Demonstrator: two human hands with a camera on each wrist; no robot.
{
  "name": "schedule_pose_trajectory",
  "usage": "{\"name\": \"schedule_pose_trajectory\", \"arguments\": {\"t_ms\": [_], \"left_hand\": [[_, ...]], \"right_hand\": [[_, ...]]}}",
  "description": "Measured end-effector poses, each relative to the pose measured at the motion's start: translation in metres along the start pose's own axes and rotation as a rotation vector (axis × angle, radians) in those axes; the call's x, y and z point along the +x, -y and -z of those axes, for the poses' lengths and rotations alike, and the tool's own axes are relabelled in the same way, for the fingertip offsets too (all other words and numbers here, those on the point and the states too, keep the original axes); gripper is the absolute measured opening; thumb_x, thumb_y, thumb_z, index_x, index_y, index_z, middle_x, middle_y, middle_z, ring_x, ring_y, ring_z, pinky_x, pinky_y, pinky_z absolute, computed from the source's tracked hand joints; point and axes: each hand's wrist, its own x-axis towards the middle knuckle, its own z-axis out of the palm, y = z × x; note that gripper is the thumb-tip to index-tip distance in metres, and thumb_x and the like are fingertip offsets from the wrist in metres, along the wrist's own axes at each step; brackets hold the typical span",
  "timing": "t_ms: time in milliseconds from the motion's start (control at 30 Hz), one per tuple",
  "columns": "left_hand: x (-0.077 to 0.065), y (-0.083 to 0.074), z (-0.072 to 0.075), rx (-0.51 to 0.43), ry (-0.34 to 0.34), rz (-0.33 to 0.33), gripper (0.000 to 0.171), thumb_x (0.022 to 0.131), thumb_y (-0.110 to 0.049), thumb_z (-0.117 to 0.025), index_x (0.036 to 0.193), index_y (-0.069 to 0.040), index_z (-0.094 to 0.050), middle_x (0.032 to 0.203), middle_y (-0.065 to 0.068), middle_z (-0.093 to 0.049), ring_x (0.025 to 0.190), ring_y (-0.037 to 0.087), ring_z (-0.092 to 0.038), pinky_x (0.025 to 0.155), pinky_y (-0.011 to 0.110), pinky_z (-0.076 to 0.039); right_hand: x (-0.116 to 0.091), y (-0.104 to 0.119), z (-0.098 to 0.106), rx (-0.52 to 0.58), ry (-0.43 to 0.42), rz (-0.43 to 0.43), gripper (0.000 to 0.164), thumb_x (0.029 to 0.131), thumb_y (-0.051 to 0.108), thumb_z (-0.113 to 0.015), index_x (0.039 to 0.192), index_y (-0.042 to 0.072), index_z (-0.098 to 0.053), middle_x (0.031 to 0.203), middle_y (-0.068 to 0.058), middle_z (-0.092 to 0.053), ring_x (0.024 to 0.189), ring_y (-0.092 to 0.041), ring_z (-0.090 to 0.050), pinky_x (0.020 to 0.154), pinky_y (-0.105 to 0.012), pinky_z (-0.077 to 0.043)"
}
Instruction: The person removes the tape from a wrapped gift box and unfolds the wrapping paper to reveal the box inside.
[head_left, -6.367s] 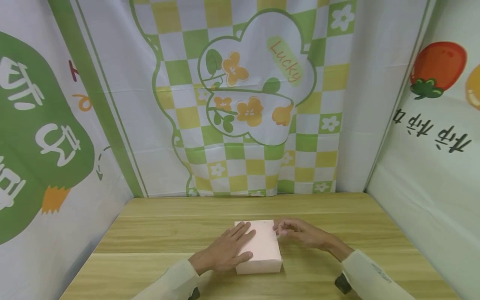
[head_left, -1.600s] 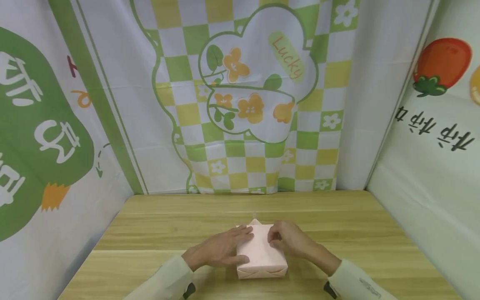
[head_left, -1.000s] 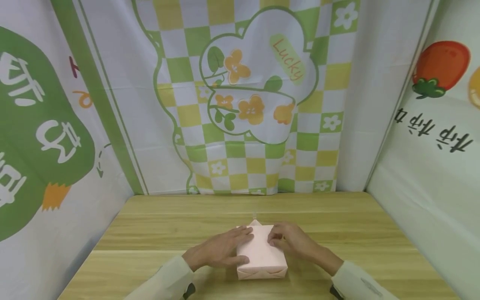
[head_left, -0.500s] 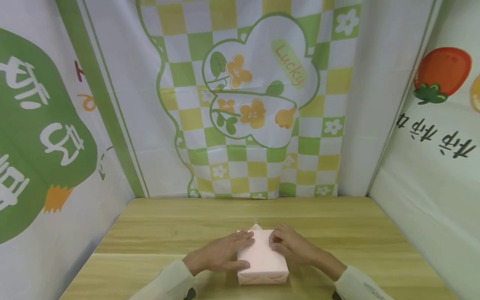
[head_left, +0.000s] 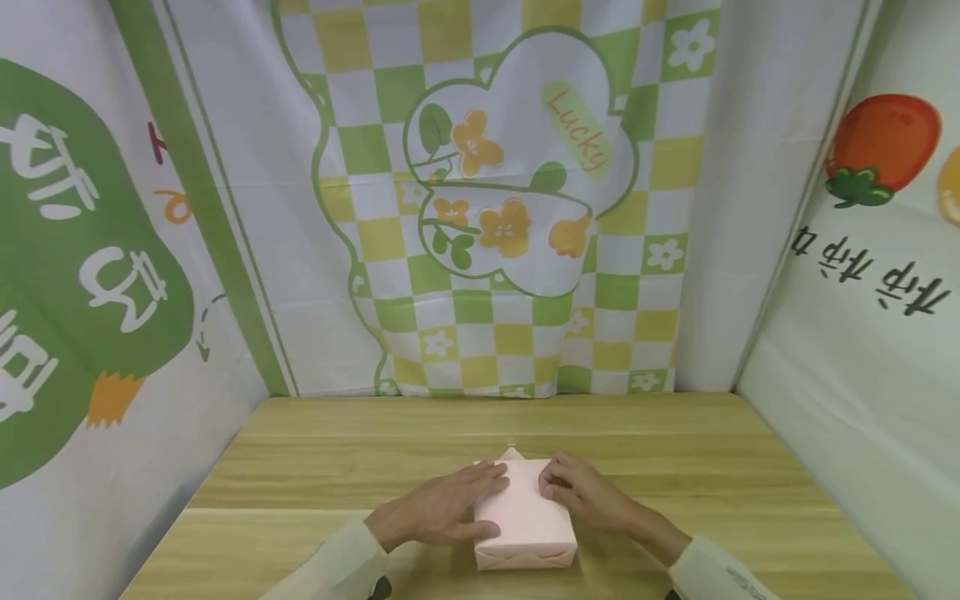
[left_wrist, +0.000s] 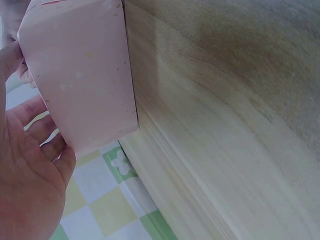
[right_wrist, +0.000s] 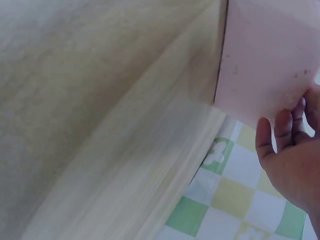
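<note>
A box wrapped in pale pink paper [head_left: 528, 521] lies on the wooden table, its near end showing folded-in flaps. At the far end a small pointed paper flap [head_left: 513, 454] sticks out, with a bit of clear tape [head_left: 511, 441] at its tip. My left hand [head_left: 446, 504] rests on the top's left side, fingers extended. On the top's right edge, the thumb and forefinger of my right hand [head_left: 588, 496] come together with bent fingers; I cannot tell whether they pinch anything. In the right wrist view, its other fingers [right_wrist: 283, 127] curve beside the box's side.
The wooden table [head_left: 337, 450] spreads around the box on every side. A checkered cloth [head_left: 517, 333] hangs behind its far edge. Printed white curtains stand at the left [head_left: 225, 467] and right [head_left: 840, 400].
Since the oldest frame the box's near end has gone from plain to folded flaps, and a taped flap shows at the far end. Over the last second, both hands stay nearly still.
</note>
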Motion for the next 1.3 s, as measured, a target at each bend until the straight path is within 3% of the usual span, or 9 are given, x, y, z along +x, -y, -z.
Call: {"name": "schedule_pose_trajectory", "arguments": {"t_ms": [133,300,467,733,1300], "left_hand": [[0.0,-0.001,0.001,0.008,-0.001,-0.006,0.065,0.099,-0.047,-0.051,0.148,-0.005,-0.042,0.157,0.012,-0.038,0.146,0.031,-0.035,0.12,0.042,-0.032],[0.0,-0.002,0.003,0.014,0.007,0.006,0.065,0.099,-0.047,-0.051,0.148,-0.005,-0.042,0.158,0.012,-0.037,0.146,0.031,-0.034,0.121,0.042,-0.03],[0.0,-0.002,0.004,-0.001,0.011,0.008,0.065,0.1,-0.046,-0.052,0.149,-0.005,-0.041,0.158,0.013,-0.036,0.147,0.031,-0.033,0.121,0.042,-0.03],[-0.001,0.0,0.002,-0.016,0.006,0.001,0.064,0.1,-0.045,-0.052,0.148,-0.005,-0.042,0.158,0.013,-0.037,0.147,0.031,-0.033,0.121,0.042,-0.03],[0.001,0.001,0.0,-0.013,0.006,0.001,0.065,0.099,-0.044,-0.054,0.148,-0.004,-0.042,0.158,0.013,-0.036,0.147,0.033,-0.033,0.121,0.043,-0.029]], "right_hand": [[-0.002,-0.005,0.003,0.057,0.019,0.037,0.01,0.102,0.01,-0.051,0.096,0.012,-0.059,0.089,0.0,-0.052,0.084,-0.001,-0.045,0.071,-0.02,-0.047],[-0.002,-0.006,0.005,0.175,-0.007,0.024,0.011,0.098,0.011,-0.058,0.107,0.007,-0.064,0.094,-0.008,-0.061,0.085,-0.005,-0.052,0.073,-0.022,-0.05],[0.001,-0.004,0.005,0.195,-0.035,0.02,0.006,0.093,0.01,-0.065,0.095,0.009,-0.07,0.09,-0.01,-0.064,0.082,-0.003,-0.052,0.07,-0.02,-0.049],[0.0,-0.006,0.005,0.202,0.049,-0.033,0.011,0.102,0.014,-0.052,0.096,0.009,-0.06,0.093,-0.003,-0.051,0.087,-0.003,-0.046,0.075,-0.019,-0.047],[-0.008,-0.011,0.017,0.317,0.142,-0.109,0.012,0.103,0.018,-0.049,0.103,0.008,-0.056,0.106,-0.009,-0.055,0.1,-0.01,-0.052,0.086,-0.024,-0.047]]}}
